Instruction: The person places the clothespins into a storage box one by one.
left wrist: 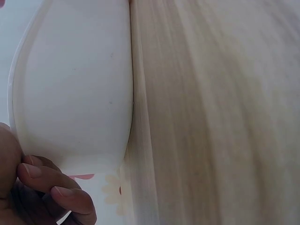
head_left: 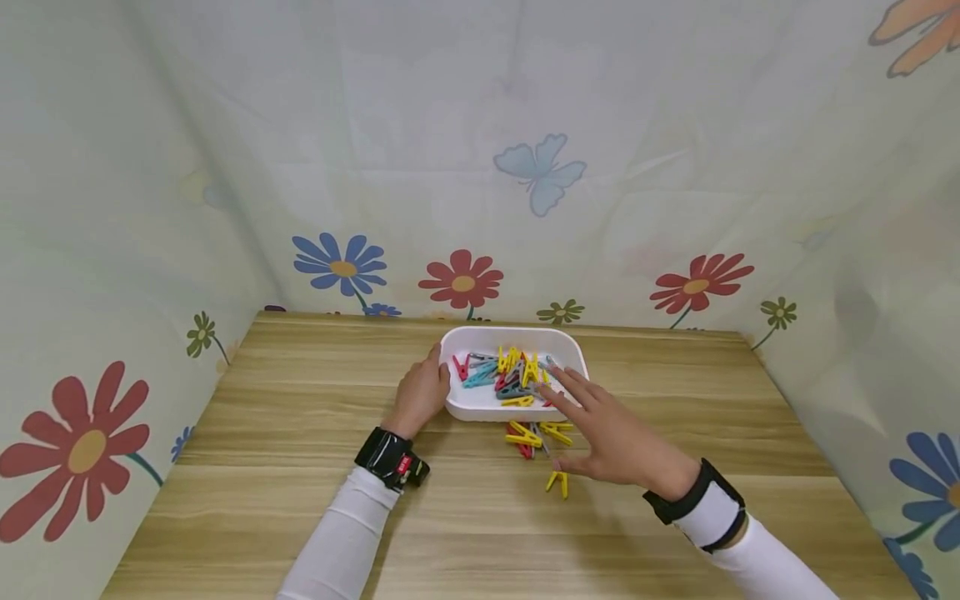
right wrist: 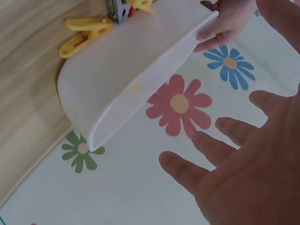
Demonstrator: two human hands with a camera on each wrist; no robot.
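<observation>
A white plastic tray (head_left: 476, 413) stands on the table with several clothespins (head_left: 480, 377) in it: yellow, red, blue and grey. My left hand (head_left: 420, 392) grips the tray's left end; in the left wrist view its thumb and curled fingers (left wrist: 44, 178) meet at the rim. Over the tray's front right corner my right hand (head_left: 617, 432) is spread, with straight fingers and nothing held. In front of the tray lies a small pile of yellow, red and grey clothespins (head_left: 525, 437). A single yellow clothespin (head_left: 557, 483) lies nearer to me, just below the right thumb.
The wood-grain table (head_left: 300, 467) carries the tray near its back edge. A pale cloth (head_left: 420, 167) printed with flowers and a butterfly hangs behind the table and along both sides.
</observation>
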